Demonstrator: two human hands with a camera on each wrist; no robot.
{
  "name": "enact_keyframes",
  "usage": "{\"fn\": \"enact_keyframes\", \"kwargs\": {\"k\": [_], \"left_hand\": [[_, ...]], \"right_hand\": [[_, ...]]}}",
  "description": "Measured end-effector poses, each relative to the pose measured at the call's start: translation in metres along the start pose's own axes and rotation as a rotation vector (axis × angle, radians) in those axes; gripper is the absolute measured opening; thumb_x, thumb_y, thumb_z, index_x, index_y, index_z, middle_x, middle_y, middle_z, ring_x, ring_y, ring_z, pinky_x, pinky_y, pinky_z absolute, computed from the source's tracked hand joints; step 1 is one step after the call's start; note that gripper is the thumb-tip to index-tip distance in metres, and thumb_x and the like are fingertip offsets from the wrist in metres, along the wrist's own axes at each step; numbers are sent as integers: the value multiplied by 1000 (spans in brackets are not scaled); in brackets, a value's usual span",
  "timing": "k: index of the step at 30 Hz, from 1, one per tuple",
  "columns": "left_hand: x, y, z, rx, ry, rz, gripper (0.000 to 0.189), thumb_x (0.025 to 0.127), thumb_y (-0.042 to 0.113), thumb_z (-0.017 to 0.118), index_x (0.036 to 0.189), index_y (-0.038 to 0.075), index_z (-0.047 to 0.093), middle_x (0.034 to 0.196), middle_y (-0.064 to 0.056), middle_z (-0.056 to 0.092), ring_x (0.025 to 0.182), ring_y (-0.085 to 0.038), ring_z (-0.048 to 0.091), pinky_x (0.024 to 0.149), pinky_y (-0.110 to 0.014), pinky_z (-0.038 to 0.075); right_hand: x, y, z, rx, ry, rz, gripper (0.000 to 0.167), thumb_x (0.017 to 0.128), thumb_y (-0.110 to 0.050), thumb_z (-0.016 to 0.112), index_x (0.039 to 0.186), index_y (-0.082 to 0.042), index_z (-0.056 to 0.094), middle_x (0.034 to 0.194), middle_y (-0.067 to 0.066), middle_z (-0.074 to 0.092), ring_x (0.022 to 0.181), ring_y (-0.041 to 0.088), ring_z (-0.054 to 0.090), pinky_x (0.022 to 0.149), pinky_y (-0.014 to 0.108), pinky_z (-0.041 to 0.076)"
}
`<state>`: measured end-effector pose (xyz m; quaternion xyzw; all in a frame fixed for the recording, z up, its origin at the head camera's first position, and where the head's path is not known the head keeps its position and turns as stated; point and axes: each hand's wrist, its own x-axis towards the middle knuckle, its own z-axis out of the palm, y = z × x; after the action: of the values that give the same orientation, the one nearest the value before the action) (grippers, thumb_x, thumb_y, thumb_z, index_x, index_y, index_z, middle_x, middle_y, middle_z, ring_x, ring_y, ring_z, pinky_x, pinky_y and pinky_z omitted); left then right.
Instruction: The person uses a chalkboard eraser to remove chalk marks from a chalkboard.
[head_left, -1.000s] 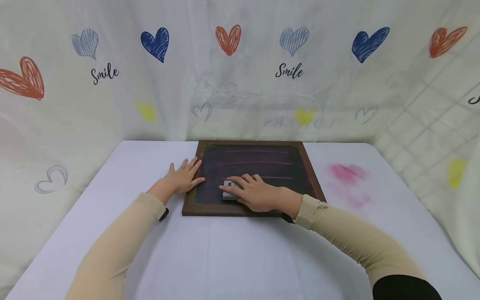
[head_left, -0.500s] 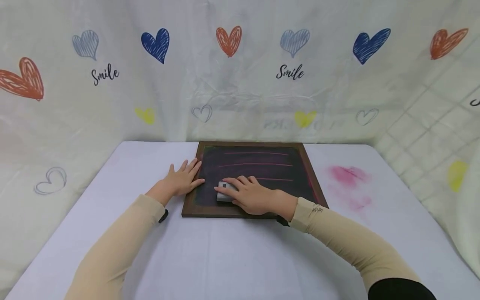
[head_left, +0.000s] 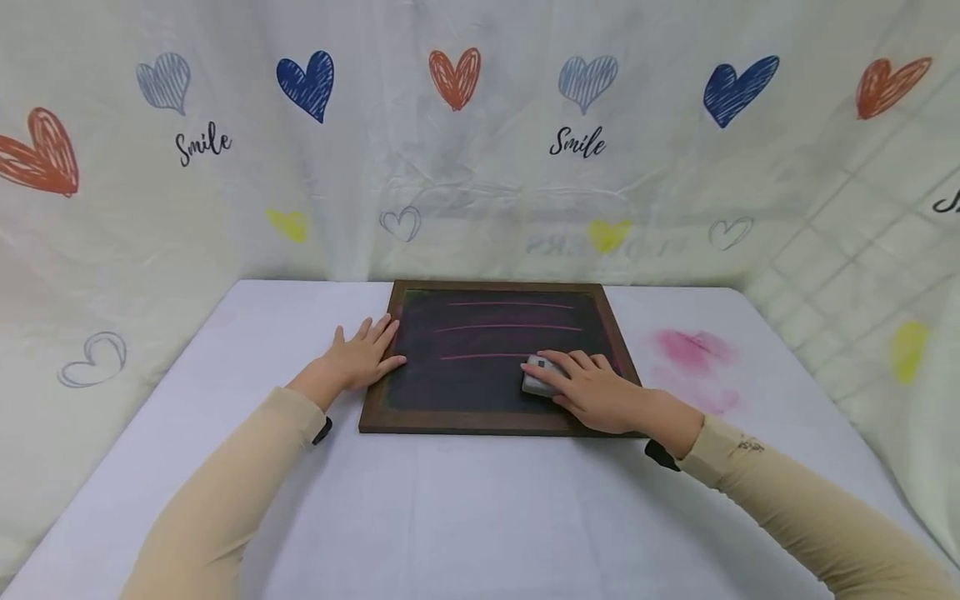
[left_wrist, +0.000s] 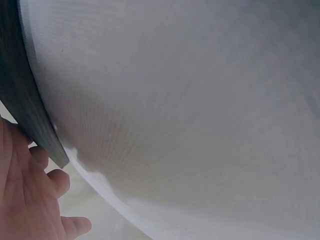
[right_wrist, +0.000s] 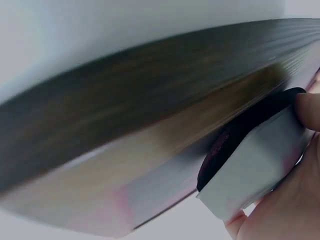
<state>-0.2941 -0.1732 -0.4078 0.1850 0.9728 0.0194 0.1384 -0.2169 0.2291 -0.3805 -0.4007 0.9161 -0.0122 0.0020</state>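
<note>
A chalkboard [head_left: 457, 387] in a brown wooden frame lies on the white-covered table, with three pink chalk lines across its upper part. My right hand [head_left: 603, 396] grips a grey-white chalkboard eraser [head_left: 536, 383] on the lower right of the board. In the right wrist view the eraser [right_wrist: 255, 165] shows its dark felt side toward the board, thumb and fingers around its light body. With fingers spread, my left hand [head_left: 352, 358] rests on the left side of the frame. The left wrist view shows that hand [left_wrist: 30, 195] beside the frame's edge [left_wrist: 30, 95].
A pink chalk smudge [head_left: 693, 350] marks the tablecloth right of the board. Behind the table hangs a pale curtain [head_left: 480, 175] printed with hearts and "Smile". White cloth [head_left: 480, 508] stretches in front of the board.
My right hand has slid the eraser from the board's lower left toward the lower right, after a small shift left. The left hand stays on the frame.
</note>
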Motion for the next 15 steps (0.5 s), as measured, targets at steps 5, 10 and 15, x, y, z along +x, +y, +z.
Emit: {"fn": "enact_keyframes", "kwargs": {"k": [5,10,15], "left_hand": [[-1,-1,-1,1,20,5,79,109,55,35,166,8,7,172,-13,1,156,-39,4,114,-74,2],[-1,-1,0,1,4,1,79,109,55,34,166,9,5,172,-13,0,156,-39,3,114,-74,2],[-1,-1,0,1,-6,1,79,109,55,33,166,8,5,172,-13,-1,156,-39,2,114,-73,3]], "right_hand": [[-24,14,-1,6,33,35,62,106,-15,58,161,-19,28,157,16,36,129,37,45,92,57,38],[-41,22,-4,32,35,69,65,105,-14,60,161,-20,28,157,16,36,128,36,45,88,52,37],[-45,27,-5,39,37,69,64,105,-15,60,161,-20,29,156,17,37,127,36,46,87,50,37]]}}
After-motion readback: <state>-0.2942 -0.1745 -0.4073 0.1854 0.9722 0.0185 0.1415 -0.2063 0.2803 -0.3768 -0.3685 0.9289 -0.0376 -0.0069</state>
